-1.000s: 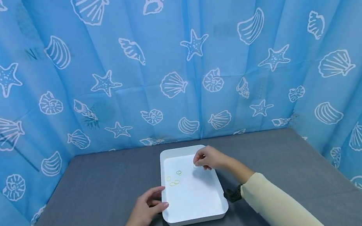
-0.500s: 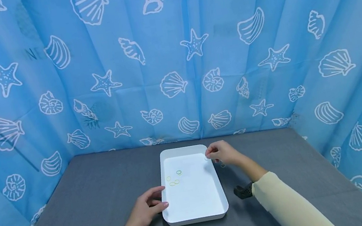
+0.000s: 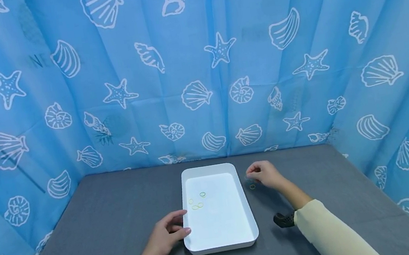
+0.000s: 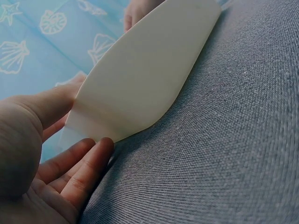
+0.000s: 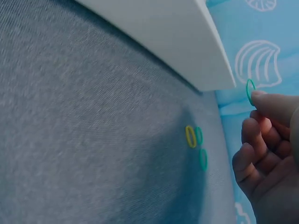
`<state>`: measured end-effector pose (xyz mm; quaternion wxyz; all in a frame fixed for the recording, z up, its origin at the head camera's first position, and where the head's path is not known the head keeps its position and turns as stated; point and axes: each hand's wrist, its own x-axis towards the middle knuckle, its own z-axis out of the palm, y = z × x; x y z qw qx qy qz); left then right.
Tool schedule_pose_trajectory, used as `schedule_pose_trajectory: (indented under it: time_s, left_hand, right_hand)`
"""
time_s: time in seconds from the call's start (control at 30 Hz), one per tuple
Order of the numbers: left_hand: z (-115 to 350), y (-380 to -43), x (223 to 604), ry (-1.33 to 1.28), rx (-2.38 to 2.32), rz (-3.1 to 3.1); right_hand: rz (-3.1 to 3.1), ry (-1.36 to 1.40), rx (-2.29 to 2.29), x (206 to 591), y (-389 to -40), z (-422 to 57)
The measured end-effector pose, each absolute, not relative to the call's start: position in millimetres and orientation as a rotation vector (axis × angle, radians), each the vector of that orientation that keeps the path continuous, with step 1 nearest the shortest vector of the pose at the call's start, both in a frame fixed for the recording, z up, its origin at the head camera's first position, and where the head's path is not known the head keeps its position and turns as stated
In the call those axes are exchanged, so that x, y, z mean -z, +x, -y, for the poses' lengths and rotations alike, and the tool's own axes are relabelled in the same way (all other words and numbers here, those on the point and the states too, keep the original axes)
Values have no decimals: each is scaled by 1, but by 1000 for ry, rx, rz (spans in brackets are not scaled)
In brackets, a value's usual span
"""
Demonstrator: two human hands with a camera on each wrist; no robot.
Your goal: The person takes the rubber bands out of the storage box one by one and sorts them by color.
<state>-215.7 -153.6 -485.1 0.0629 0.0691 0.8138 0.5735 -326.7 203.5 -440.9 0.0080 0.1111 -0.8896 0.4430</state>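
The white tray (image 3: 221, 232) lies on the table, its left wall held between the thumb and fingers of my left hand (image 3: 165, 236). My right hand (image 3: 270, 174) is beyond the tray's right side, above the table. Its thumb and finger pinch a thin green rubber band (image 5: 250, 92), plain in the right wrist view. Below it on the cloth lie a yellow rubber band (image 5: 190, 136) and two green ones, the nearer a green rubber band (image 5: 203, 159). Inside the tray's left half are several yellow rubber bands (image 3: 195, 207) and a green rubber band (image 3: 202, 194).
A grey cloth (image 3: 128, 202) covers the table around the tray. Behind and to the sides hangs a blue curtain (image 3: 171, 119) with white shells and starfish. The tray's wall (image 5: 168, 32) rises beside the loose bands in the right wrist view.
My right hand has moved right, from over the tray's far right part, past its rim to above the table. Bands on the cloth have come into view. My left hand stays put.
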Motion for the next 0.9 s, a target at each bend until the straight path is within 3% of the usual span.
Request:
schedule_pose_trajectory:
  time_s: [0.27, 0.53, 0.9]
  left_hand:
    - [154, -217, 489, 237, -1779, -2432]
    - [154, -217, 489, 247, -1784, -2432]
    - [155, -220, 492, 244, -1794, -2412]
  right_hand:
    - [2759, 228, -1294, 453, -329, -212]
    - [2667, 290, -1303, 461, -324, -222]
    - [2760, -17, -1224, 467, -329, -225]
